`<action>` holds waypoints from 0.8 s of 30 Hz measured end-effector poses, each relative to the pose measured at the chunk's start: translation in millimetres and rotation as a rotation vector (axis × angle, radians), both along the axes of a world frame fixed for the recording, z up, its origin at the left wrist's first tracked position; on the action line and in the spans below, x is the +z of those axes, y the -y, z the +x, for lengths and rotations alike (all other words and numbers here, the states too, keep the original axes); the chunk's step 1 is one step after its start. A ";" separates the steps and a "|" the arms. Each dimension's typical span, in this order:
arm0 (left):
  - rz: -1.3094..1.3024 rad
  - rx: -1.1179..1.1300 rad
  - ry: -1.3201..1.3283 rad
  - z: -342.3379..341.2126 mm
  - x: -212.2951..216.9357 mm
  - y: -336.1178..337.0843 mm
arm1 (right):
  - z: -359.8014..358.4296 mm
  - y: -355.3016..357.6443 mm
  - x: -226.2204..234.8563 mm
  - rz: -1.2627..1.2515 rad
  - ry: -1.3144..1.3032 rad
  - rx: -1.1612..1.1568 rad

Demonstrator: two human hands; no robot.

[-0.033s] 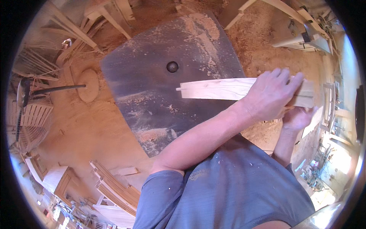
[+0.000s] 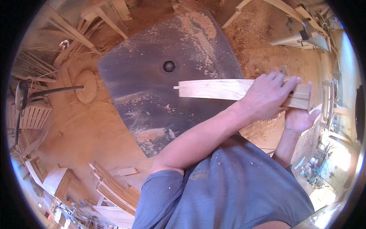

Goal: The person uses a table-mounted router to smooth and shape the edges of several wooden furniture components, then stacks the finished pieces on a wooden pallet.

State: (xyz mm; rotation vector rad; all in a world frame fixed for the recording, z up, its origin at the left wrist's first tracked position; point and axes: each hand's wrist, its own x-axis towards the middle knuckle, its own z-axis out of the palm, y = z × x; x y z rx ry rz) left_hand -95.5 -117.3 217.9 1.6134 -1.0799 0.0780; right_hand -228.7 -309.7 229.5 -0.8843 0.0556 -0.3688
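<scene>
Frame right, I see left hand (image 2: pixel 267 93) fingers curled over board (image 2: pixel 213 89), right hand (image 2: pixel 299 120) grip hidden, can't tell; one-ended hold could let it swing into knob (image 2: pixel 169 66), upper centre.

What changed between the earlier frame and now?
Very little. The right hand has shifted slightly rightward against the wooden board's near-right corner, its thumb now sticking out farther past that end. No new grip or release is visible. Unchanged: the left hand still on the board, and the board over the dark tabletop; the whole view slid slightly.
</scene>
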 end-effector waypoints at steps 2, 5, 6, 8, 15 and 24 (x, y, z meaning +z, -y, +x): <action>0.088 -0.079 0.017 -19.5 -35.3 13.7 | -21.8 17.8 -3.4 -0.216 -0.150 -0.126; 0.256 -0.198 -0.012 -35.4 -69.3 16.9 | -64.0 37.8 -63.5 -0.389 -0.476 -0.393; 0.331 -0.230 -0.034 -37.2 -81.6 10.4 | -69.1 28.8 -79.8 -0.279 -0.530 -0.368; 0.409 -0.231 -0.015 -42.0 -104.4 -8.0 | -83.6 5.7 -116.8 -0.074 -0.650 -0.398; 0.696 -0.032 0.040 -50.2 -153.6 -99.6 | -96.2 -54.9 -168.2 0.412 -1.068 -0.257; 0.636 1.041 -0.100 -4.0 -183.4 -174.7 | -76.5 -74.3 -131.6 -1.643 -0.685 0.040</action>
